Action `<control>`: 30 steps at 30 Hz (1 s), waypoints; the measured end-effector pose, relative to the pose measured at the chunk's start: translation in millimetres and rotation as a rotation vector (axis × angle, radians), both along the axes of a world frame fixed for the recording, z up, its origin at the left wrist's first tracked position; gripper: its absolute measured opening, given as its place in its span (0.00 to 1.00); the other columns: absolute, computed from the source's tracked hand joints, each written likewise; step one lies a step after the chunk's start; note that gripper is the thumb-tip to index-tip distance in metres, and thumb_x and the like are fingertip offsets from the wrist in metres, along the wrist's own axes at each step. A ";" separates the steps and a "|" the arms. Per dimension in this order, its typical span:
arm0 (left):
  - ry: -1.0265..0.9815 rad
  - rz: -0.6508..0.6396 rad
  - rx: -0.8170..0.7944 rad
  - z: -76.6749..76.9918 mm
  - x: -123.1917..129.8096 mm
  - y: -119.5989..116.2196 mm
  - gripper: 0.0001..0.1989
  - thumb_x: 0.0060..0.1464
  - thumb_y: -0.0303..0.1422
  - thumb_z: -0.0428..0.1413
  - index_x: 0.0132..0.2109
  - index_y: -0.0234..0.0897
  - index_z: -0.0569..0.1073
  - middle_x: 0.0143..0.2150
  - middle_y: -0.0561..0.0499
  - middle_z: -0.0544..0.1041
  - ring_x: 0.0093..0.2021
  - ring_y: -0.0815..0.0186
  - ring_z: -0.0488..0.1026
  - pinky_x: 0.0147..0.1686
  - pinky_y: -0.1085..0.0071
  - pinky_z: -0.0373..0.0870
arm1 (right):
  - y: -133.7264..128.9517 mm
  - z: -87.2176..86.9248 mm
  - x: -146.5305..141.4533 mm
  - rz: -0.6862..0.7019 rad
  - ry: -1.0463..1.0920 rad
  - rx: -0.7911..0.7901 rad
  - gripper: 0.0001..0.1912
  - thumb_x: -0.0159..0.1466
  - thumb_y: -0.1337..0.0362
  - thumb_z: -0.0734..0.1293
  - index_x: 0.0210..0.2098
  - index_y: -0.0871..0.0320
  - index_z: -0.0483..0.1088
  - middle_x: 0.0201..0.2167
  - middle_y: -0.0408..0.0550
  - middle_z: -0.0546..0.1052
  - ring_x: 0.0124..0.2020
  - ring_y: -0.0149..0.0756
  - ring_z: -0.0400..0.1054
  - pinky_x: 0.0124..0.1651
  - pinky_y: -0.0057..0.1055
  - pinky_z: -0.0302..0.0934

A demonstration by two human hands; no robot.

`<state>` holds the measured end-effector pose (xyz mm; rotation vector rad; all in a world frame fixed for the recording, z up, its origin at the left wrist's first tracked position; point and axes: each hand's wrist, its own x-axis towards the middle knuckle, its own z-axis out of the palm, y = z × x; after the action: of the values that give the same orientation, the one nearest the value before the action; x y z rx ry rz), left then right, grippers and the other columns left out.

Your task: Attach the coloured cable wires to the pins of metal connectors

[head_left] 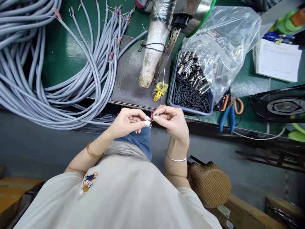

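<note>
Close together at the bench's front edge, my two hands are pinched around the thin coloured wires (152,118) of a cable end. My left hand (130,121) holds the wires with thumb and fingers, and something small and white shows at its fingertips. On the other side, my right hand (172,122) grips blue and red wires between thumb and forefinger. Just beyond the hands lies a dark plate (130,86) with a yellow clip (159,91) on it. Many grey cables (92,70) with stripped ends fill the left of the bench.
Right of the plate, a bin (209,111) holds black tubes and metal connectors, partly under a plastic bag (228,41). A wrapped white cylinder (152,54) stretches over the plate. Pliers (227,114) rest at the bench edge. A woven stool (211,184) stands at lower right.
</note>
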<state>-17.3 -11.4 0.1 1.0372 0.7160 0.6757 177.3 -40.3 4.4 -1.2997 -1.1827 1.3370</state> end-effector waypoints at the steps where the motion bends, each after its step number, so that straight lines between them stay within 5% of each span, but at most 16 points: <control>1: 0.005 -0.012 -0.004 0.1 0.1 0.1 0.10 0.46 0.31 0.68 0.34 0.29 0.79 0.20 0.53 0.75 0.18 0.75 0.71 0.19 0.81 0.69 | 0.4 0.2 0.4 0.011 0.000 -0.002 0.12 0.53 0.56 0.79 0.26 0.56 0.78 0.25 0.42 0.75 0.20 0.21 0.51 0.21 0.26 0.40; 8: 0.037 -0.055 -0.014 -0.5 0.5 -0.8 0.11 0.47 0.32 0.69 0.33 0.29 0.78 0.20 0.55 0.73 0.17 0.76 0.68 0.18 0.82 0.66 | -0.2 2.0 4.2 0.054 -0.048 0.000 0.09 0.53 0.61 0.80 0.26 0.57 0.79 0.24 0.40 0.74 0.19 0.19 0.48 0.22 0.27 0.38; 18: -0.008 -0.086 -0.040 -0.7 0.5 3.7 0.16 0.45 0.38 0.71 0.33 0.30 0.76 0.21 0.54 0.74 0.16 0.75 0.68 0.17 0.80 0.66 | 1.1 -4.2 3.9 0.044 -0.025 -0.007 0.13 0.52 0.55 0.80 0.25 0.57 0.79 0.25 0.43 0.76 0.20 0.22 0.53 0.21 0.26 0.42; 30: -0.085 -0.091 -0.167 -4.6 2.8 5.6 0.16 0.47 0.36 0.69 0.37 0.33 0.72 0.25 0.55 0.76 0.15 0.77 0.66 0.14 0.80 0.60 | -3.7 0.6 -9.1 -0.086 -0.166 0.230 0.04 0.58 0.61 0.77 0.28 0.52 0.81 0.26 0.44 0.78 0.23 0.26 0.59 0.24 0.29 0.44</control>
<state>-14.5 -5.8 -4.5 0.8779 0.6363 0.5676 168.2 -44.0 4.9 -1.2966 -1.3364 1.0135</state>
